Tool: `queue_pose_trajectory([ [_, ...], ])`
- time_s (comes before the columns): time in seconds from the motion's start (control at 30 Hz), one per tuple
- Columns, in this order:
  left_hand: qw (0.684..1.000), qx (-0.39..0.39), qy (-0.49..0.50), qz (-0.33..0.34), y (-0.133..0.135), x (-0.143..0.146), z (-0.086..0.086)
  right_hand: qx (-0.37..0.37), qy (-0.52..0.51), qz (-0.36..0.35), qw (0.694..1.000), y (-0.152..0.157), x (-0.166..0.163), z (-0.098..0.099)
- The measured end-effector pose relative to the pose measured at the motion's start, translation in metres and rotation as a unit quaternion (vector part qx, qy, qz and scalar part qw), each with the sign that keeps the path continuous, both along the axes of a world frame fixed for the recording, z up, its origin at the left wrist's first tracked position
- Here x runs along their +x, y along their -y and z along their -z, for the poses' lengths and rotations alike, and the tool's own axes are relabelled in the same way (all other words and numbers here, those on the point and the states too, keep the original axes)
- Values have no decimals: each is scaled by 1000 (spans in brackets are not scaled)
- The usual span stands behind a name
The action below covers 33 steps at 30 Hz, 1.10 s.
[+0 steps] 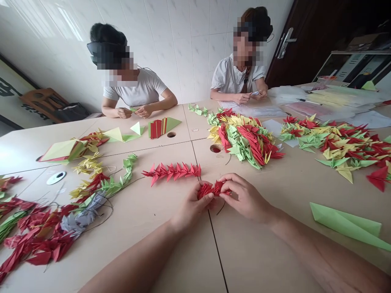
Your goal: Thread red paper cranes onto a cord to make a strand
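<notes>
My left hand [191,205] is closed around a bunch of red folded paper cranes [206,190] above the table's middle seam. At the bunch's right end, my right hand [242,195] pinches a red paper piece between thumb and fingers. A thin dark cord [220,208] hangs below the bunch. Just beyond my left hand lies a row of red paper cranes [172,172], strung close together. Part of the held bunch is hidden by my fingers.
Heaps of red, green and yellow paper cranes [249,140] lie ahead, with more strings of cranes [45,228] at left. Green folded paper [345,221] rests at right. Two people [134,89] sit across the table, handling small paper pieces. The table has round holes [171,134].
</notes>
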State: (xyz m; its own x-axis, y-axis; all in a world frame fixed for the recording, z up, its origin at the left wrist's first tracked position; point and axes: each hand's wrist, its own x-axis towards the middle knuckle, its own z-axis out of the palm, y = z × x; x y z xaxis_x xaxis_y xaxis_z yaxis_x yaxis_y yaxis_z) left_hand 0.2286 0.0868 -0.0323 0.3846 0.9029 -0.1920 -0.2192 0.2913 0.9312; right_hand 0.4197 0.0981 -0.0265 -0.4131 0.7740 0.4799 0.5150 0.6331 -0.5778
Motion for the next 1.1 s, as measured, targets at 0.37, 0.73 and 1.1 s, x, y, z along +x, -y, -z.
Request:
queue_pose_trajectory([
  [0.37,1000,8,-4,7,0,0,-1,31,33,-15,999,6,-4,1],
  [0.73,1000,-13,-8,-10,-2,-2,-1,-38,-38,9,999,0,2,-1],
  [1.1,991,-102,75,-36,-2,-6,-5,-127,-37,76,988,-10,6,7],
])
